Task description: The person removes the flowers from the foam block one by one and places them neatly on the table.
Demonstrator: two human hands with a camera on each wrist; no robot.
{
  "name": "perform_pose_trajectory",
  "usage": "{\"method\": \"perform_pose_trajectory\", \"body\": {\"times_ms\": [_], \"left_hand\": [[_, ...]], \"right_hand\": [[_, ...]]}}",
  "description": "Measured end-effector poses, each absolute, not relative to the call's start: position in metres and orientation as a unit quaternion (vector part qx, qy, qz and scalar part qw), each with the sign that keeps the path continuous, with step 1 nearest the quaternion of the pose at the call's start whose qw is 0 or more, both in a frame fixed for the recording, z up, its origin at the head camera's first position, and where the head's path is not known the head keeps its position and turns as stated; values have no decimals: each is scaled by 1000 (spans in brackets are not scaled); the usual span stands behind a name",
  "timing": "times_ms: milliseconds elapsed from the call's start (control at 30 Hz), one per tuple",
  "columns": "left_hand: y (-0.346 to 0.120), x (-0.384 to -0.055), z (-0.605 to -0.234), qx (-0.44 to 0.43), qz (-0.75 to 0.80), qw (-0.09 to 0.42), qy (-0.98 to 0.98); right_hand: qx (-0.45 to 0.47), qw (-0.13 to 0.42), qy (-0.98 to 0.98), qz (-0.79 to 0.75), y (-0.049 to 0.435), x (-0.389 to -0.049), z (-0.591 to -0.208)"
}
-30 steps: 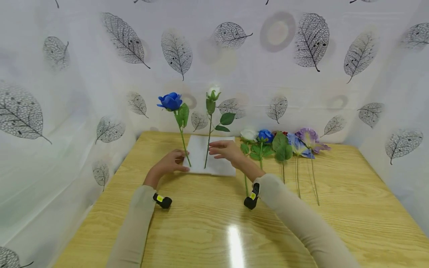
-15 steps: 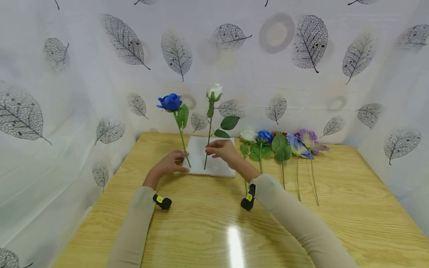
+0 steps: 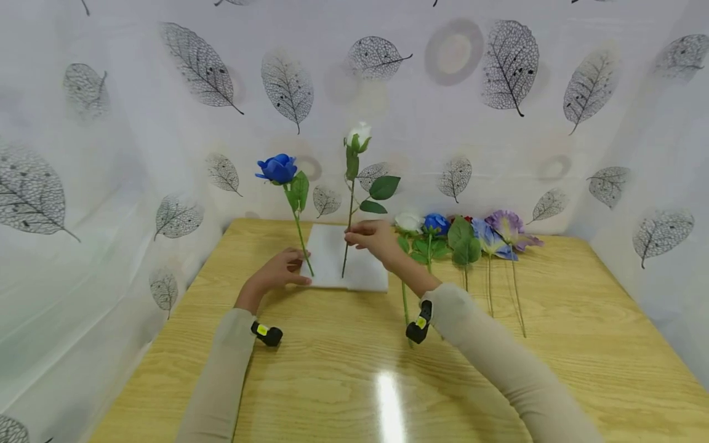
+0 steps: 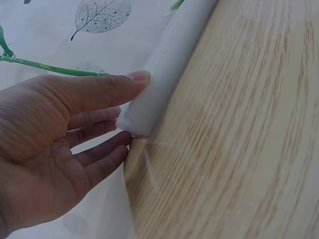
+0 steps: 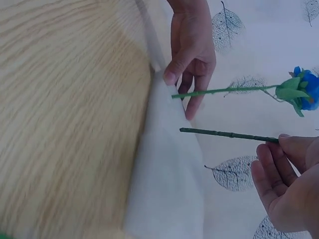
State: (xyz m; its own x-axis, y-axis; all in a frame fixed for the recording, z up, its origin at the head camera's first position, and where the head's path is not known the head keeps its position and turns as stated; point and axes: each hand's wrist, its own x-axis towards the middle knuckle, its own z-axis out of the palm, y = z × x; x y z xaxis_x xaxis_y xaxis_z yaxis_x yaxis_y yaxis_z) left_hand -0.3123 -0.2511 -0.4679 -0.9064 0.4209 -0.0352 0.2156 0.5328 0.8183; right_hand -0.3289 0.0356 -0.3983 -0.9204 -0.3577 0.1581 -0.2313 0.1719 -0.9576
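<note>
A white foam-like block (image 3: 365,275) lies on the table; my left hand (image 3: 279,271) holds its left corner, thumb on top and fingers at the side in the left wrist view. A blue artificial rose (image 3: 278,168) stands upright at the block's left part, leaning left, its stem end at the foam in the right wrist view. My right hand (image 3: 376,240) pinches the dark green stem of a white artificial rose (image 3: 360,136) between thumb and fingers. In the right wrist view the bare lower end of that stem (image 5: 219,133) shows apart from the block.
Right of the block several artificial flowers lie in a row: a white rose (image 3: 408,223), a blue rose (image 3: 436,224), a partly covered red one, a light blue flower (image 3: 487,237) and a purple flower (image 3: 509,227). A leaf-printed curtain (image 3: 399,92) hangs behind the wooden table (image 3: 321,369).
My right hand has closed its fingers from beside the white rose onto its stem. The white rose has risen a little and shifted slightly right. My left hand stays at the block.
</note>
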Motion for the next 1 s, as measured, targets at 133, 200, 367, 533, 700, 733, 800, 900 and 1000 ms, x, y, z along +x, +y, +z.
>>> {"method": "perform_pose_trajectory", "body": {"times_ms": [133, 200, 367, 533, 700, 733, 800, 900, 1000], "left_hand": [[-252, -313, -468, 188, 449, 113, 866], [-252, -313, -468, 189, 447, 112, 867], [-251, -311, -465, 187, 448, 114, 867], [-251, -311, -465, 185, 446, 111, 869], [-252, -311, -467, 184, 444, 108, 870], [-252, -312, -468, 184, 444, 108, 870], [-252, -312, -469, 185, 443, 108, 870], [-251, -313, -469, 185, 445, 108, 869], [-250, -313, -469, 185, 447, 110, 868]], "right_hand": [[-183, 56, 772, -607, 54, -327, -388], [-180, 58, 777, -600, 64, -326, -384], [-164, 60, 795, -581, 97, -325, -382], [-147, 59, 809, -566, 133, -322, -383], [-141, 61, 808, -568, 170, -317, -385], [-139, 62, 812, -564, 177, -315, -385], [-134, 58, 816, -559, 191, -313, -384], [-129, 53, 822, -551, 213, -309, -382], [-119, 51, 820, -557, 236, -307, -381]]}}
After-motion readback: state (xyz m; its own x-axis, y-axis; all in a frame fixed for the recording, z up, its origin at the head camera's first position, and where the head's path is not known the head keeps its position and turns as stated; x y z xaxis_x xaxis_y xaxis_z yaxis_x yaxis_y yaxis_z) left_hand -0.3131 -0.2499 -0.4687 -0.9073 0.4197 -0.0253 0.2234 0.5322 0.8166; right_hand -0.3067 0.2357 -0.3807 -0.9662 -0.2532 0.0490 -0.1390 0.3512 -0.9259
